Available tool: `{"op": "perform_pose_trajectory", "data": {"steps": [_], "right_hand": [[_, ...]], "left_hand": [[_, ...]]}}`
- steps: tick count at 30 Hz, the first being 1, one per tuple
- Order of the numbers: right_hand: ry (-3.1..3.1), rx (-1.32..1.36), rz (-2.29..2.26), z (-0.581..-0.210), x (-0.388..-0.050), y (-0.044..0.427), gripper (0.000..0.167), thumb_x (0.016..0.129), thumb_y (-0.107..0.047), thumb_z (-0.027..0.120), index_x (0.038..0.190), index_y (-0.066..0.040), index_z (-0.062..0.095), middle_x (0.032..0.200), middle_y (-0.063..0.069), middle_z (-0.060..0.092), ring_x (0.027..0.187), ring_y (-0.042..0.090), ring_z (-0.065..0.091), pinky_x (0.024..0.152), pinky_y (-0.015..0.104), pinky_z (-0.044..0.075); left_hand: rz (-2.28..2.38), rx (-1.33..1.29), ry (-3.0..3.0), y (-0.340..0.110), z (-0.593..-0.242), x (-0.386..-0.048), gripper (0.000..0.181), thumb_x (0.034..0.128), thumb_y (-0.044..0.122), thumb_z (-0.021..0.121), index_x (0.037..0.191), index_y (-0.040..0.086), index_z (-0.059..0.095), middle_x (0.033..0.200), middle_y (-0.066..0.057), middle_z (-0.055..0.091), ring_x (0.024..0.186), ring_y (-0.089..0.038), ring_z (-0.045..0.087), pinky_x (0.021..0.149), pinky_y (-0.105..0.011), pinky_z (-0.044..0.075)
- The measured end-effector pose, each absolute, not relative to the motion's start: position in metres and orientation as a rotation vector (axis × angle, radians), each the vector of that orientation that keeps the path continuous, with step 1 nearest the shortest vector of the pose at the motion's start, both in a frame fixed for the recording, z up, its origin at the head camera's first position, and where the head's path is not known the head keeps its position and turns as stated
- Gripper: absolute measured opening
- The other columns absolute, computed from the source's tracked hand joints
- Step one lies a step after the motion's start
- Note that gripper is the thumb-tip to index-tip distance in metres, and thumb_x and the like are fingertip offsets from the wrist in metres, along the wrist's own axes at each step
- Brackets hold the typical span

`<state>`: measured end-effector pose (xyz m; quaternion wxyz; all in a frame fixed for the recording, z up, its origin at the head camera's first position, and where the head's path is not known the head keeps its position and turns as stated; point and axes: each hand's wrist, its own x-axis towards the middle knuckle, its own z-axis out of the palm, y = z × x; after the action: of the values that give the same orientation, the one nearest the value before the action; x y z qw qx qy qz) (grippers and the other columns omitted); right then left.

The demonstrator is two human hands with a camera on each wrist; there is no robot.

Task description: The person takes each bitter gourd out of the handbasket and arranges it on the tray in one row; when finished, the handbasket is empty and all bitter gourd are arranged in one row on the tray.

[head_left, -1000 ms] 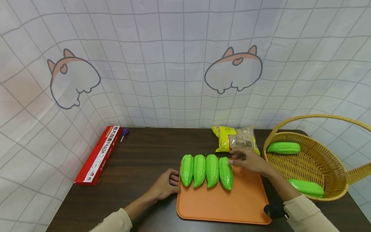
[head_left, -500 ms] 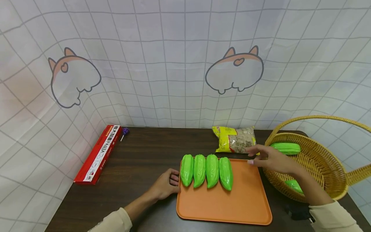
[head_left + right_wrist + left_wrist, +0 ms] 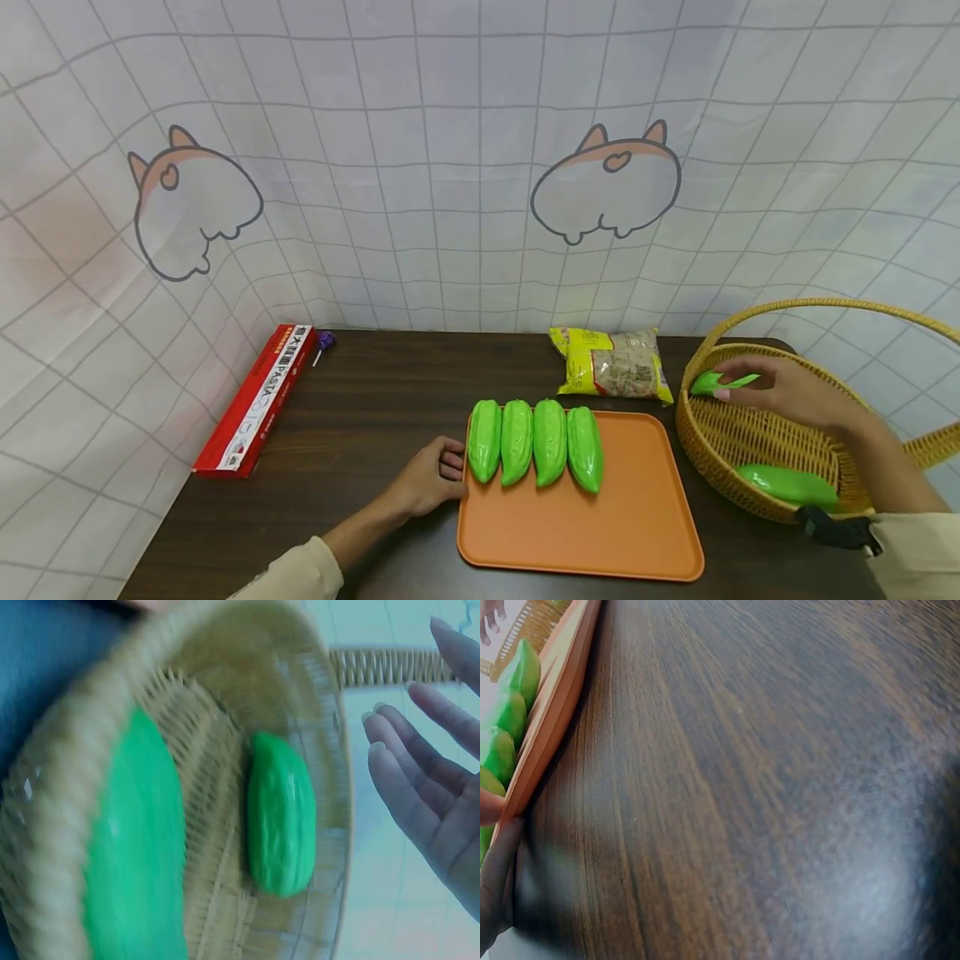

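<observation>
Several green vegetable-like pieces [image 3: 550,443] lie side by side on the left part of an orange tray [image 3: 577,533]. My left hand [image 3: 427,479] holds the tray's left rim, its thumb and fingers on either side of it in the left wrist view. Over the wicker basket [image 3: 780,425] hovers my right hand [image 3: 795,396], fingers spread apart and holding nothing in the right wrist view. Beneath it one green piece [image 3: 282,814] rests at the far side of the basket, partly hidden by the hand in the head view; another green piece [image 3: 791,485] lies at the near side.
A yellow bag [image 3: 615,364] lies behind the tray. The basket's tall handle [image 3: 832,302] arches over it at the right. Farther left are a red pasta box [image 3: 257,400] and a purple lollipop [image 3: 325,340]. A gridded white cloth [image 3: 420,192] hangs behind the table.
My right hand has moved right, from the rightmost green piece on the tray, past the tray's far edge, to above the basket. My left hand has stayed at the tray's rim.
</observation>
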<state>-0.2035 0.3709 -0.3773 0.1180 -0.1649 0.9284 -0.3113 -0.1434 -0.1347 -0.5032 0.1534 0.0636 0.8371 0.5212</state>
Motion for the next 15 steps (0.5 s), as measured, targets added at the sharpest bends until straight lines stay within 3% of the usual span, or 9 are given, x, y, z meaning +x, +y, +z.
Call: {"op": "perform_pose_trajectory", "data": {"steps": [5, 12, 15], "right_hand": [[2.723, -0.41, -0.878, -0.379, -0.213, 0.395, 0.052, 0.1, -0.029, 0.06, 0.142, 0.001, 0.048, 0.131, 0.027, 0.058, 0.092, 0.004, 0.066, 0.072, 0.029, 0.057], [2.696, -0.282, -0.88, -0.389, -0.223, 0.411, 0.063, 0.101, -0.036, 0.057, 0.145, 0.006, 0.039, 0.139, 0.039, 0.044, 0.106, 0.043, 0.065, 0.082, 0.047, 0.059], [2.693, -0.232, -0.838, -0.395, -0.228, 0.416, 0.07, 0.101, -0.039, 0.056, 0.147, 0.009, 0.034, 0.142, 0.044, 0.037, 0.105, 0.049, 0.064, 0.082, 0.052, 0.057]], "left_hand": [[1.493, 0.177, 2.397, -0.135, -0.502, -0.144, 0.062, 0.0708, 0.003, 0.077, 0.127, -0.003, 0.053, 0.109, -0.012, 0.06, 0.095, -0.019, 0.061, 0.082, -0.032, 0.055], [1.485, 0.188, 2.396, -0.135, -0.503, -0.145, 0.062, 0.0711, 0.004, 0.077, 0.127, -0.004, 0.053, 0.109, -0.012, 0.06, 0.094, -0.019, 0.061, 0.083, -0.035, 0.056], [1.484, 0.18, 2.396, -0.134, -0.504, -0.144, 0.062, 0.0708, 0.004, 0.077, 0.127, -0.003, 0.053, 0.109, -0.011, 0.06, 0.094, -0.019, 0.061, 0.083, -0.034, 0.056]]}}
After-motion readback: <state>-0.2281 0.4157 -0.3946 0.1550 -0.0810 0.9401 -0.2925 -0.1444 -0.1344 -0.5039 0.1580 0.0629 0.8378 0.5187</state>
